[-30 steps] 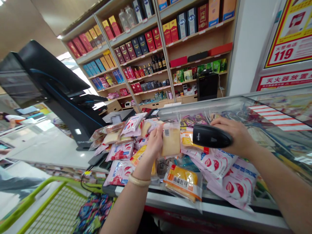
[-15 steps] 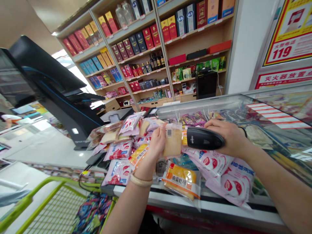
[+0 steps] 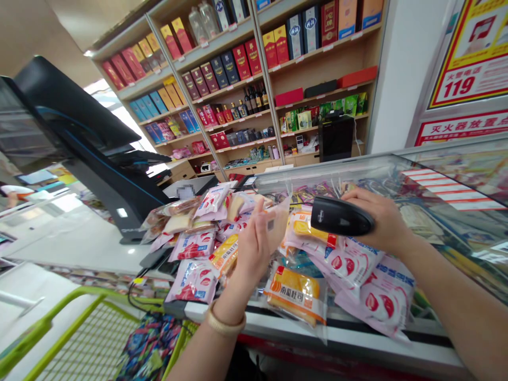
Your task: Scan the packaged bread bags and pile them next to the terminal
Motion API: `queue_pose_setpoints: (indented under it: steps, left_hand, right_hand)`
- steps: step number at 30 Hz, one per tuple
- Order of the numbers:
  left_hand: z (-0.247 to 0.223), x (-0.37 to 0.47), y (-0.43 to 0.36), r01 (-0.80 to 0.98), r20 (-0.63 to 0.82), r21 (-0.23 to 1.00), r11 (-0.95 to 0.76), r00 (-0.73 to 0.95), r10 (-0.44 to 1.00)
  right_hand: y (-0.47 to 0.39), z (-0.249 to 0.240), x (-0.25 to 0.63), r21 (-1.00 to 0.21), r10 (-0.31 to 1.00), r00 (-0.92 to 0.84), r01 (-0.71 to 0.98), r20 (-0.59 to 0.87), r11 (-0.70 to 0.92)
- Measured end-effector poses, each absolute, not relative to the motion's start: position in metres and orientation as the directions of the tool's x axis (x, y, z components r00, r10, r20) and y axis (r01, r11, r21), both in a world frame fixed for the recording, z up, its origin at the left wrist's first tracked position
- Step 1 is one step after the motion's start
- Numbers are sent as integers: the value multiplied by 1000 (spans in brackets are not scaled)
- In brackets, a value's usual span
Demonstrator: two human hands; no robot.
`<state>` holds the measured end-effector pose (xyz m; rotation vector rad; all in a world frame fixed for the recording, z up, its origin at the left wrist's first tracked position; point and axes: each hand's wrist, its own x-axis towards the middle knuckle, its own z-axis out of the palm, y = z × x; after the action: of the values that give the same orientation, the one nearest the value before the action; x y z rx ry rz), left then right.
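A packaged slice of bread (image 3: 279,225), its barcode label partly in sight, is pinched in my left hand (image 3: 253,244) and tilted edge-on. My right hand (image 3: 375,216) is wrapped round a black barcode scanner (image 3: 342,216), whose head points left toward that bread, a small gap apart. Beneath the scanner lie a yellow bread pack (image 3: 304,225) and pink-and-white bread packs (image 3: 383,301). An orange-labelled pumpkin toast pack (image 3: 296,293) rests at the counter's front edge. Left of my hand, more bread packs (image 3: 194,244) are heaped up.
A black checkout monitor (image 3: 79,106) stands on the white counter (image 3: 99,238) at left. Below it is a green shopping cart (image 3: 75,323) with colourful small packets. The glass display case (image 3: 428,159) stretches right. Shelves (image 3: 234,79) of boxes and bottles stand behind.
My left hand has turned the bread from facing me to edge-on and shifted it slightly left. The scanner has moved a little right and up, away from the bread.
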<state>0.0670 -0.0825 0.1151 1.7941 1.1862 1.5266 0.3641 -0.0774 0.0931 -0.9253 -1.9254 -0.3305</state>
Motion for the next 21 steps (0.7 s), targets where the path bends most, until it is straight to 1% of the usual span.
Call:
queue_pose_setpoints:
  steps: [1, 2, 4, 5, 7, 9, 11, 13, 14, 16, 18, 19, 21]
  left_hand:
    - [107, 62, -94, 365, 578, 735, -571, 104, 810]
    - [97, 57, -104, 417, 614, 629, -656, 250, 748]
    - [73, 47, -122, 430, 612, 377, -821, 550, 569]
    - [60, 43, -128, 410, 584, 264, -873, 652, 483]
    - [39, 39, -137, 373, 509, 97, -923, 778, 368]
    - [26, 38, -142, 372, 424, 7, -928, 840, 339]
    - [23, 41, -145, 387, 329, -36, -921, 875, 355]
    - [28, 45, -146, 393, 245, -46, -918, 896, 371]
    - [33, 47, -146, 388, 212, -31, -921, 903, 374]
    - [43, 46, -145, 377, 177, 43, -925, 909, 378]
    - [52, 38, -141, 381, 197, 139, -914, 894, 403]
    - [56, 31, -138, 406, 231, 175, -897, 869, 438]
    - [63, 13, -127, 533, 337, 215, -819, 746, 574]
  right_hand:
    - [-77, 93, 365, -150, 466, -254, 727, 848, 670]
    - [-76, 92, 367, -158, 470, -241, 733, 849, 661]
    - [-75, 90, 369, -166, 476, -225, 743, 850, 648]
    - [-74, 89, 370, -159, 471, -225, 748, 853, 645]
    - [-73, 88, 371, -128, 448, -237, 754, 862, 644]
    - [-73, 87, 371, -93, 428, -259, 758, 866, 646]
    - [-73, 88, 371, -80, 440, -285, 759, 852, 647]
    - [-72, 87, 372, -76, 446, -300, 754, 844, 652]
    - [-71, 85, 372, -72, 439, -302, 751, 846, 656]
    - [-69, 81, 373, -71, 422, -289, 750, 859, 658]
    - [-67, 77, 375, -91, 435, -270, 755, 859, 649]
    - [-66, 75, 376, -104, 448, -264, 758, 854, 644]
    - [-65, 72, 377, -117, 457, -256, 758, 852, 641]
